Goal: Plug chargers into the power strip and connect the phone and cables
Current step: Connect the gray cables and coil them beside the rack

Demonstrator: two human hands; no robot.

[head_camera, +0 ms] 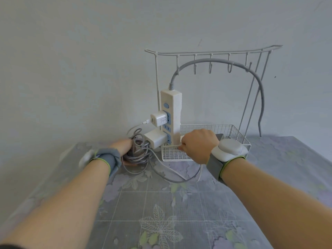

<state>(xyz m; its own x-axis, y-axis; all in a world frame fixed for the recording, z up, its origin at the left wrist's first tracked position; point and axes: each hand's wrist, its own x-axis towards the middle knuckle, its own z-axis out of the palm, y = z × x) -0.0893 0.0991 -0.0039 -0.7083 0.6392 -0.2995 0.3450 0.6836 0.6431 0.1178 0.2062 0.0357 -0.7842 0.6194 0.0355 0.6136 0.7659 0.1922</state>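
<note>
Both forearms stretched forward, left hand [123, 147] blurred, fingers round the cable coil [138, 156], right hand [197, 144] knuckles-up, fisted on a white cable [200, 174], bands on both wrists

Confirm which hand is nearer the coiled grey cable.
Left. The left hand grips the coiled grey cable itself; the right hand, holding a white cable, is off to its right over the wire basket.

A home: floral tablecloth [161, 212], plain wall [71, 51], wire hook rack [212, 53]
</note>
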